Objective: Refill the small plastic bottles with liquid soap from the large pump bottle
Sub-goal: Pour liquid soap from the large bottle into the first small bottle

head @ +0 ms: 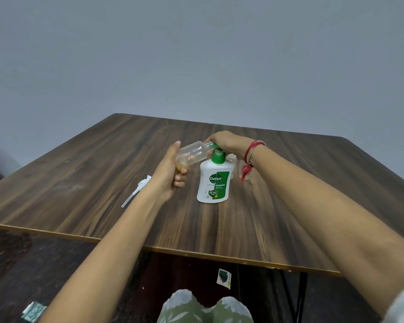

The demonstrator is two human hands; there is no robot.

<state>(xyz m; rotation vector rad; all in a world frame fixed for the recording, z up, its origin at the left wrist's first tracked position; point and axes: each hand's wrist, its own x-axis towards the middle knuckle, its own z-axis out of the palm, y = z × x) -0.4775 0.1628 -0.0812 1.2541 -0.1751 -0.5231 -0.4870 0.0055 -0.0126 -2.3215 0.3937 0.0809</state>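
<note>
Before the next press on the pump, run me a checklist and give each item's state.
1. Grip on the small bottle: the left hand holds its base, mouth tilted toward the pump: ok.
2. Mouth lined up with the spout: hidden under the right hand: cannot tell.
3. Right hand on the green pump, fingers curled over it: ok.
4. The pump bottle upright on the table: ok.
5. The sprayer cap off, lying on the table: ok.
6. Room in the small bottle: only a little amber liquid at its base: ok.
</note>
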